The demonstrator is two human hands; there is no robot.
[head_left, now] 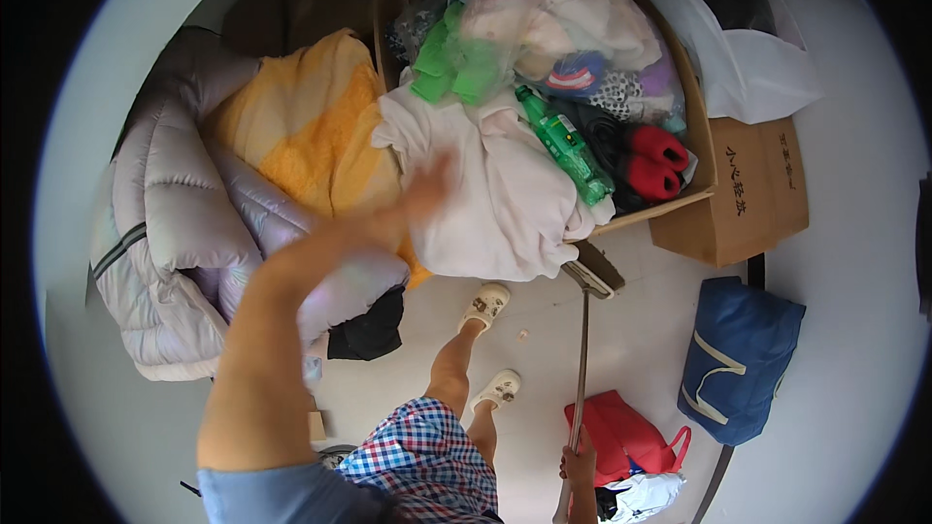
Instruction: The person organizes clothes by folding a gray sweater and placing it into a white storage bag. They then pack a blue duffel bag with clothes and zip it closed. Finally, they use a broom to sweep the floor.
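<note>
My left hand [427,192] is stretched over a crumpled white cloth [495,199] that hangs over the near side of a cardboard box. Motion smears its fingers, so I cannot tell whether it touches the cloth. At the lower right my right hand [579,466] is closed around the long pole of a broom [583,359]. The broom's flat brownish head lies on the floor below the box. A green plastic bottle [565,144] lies at a slant beside the cloth, next to red-and-black items [655,163].
Clear bags of clothes fill the cardboard box [701,126]. A yellow blanket [325,136] and a pale puffer jacket [184,204] are piled at left. A brown carton [743,194], a blue bag [743,359] and a red bag [621,432] stand at right.
</note>
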